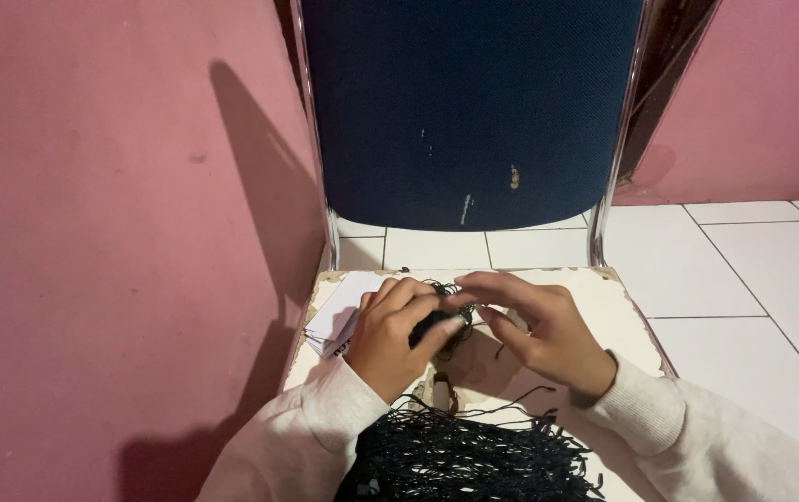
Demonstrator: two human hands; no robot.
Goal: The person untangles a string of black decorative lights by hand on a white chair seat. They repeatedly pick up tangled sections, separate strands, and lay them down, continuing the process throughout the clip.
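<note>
Holding a small dark piece (432,325) between the thumb and fingers of my left hand (390,339), I keep that grip pinched together on it, right at the middle of the worn white seat (609,297) of the chair I am working on. My right hand (548,335) meets it from three o'clock, its fingertips drawn together on a thin black cord (460,311) that loops out of the dark piece; whether that cord is truly nipped or only touched I cannot tell, since my own fingers hide the contact.

At six o'clock, just below my wrists, lies a thick bundle of black cords (474,460), its loose ends fanning toward four o'clock. At nine o'clock, tucked partly under my left hand, sits a small stack of white cards (339,316). The blue chair back (469,107) stands at twelve o'clock, with pink wall (93,232) to the left and white floor tiles (753,270) to the right.

The risk I see is tangling: the loop is thin and dark against dark, so a careless pull could snag it or tighten it in the wrong place. My sleeves rest close to the bundle, and a drag of the forearm could sweep strands off the seat edge. The cards could also slide toward the wall side if my left hand nudges them.
</note>
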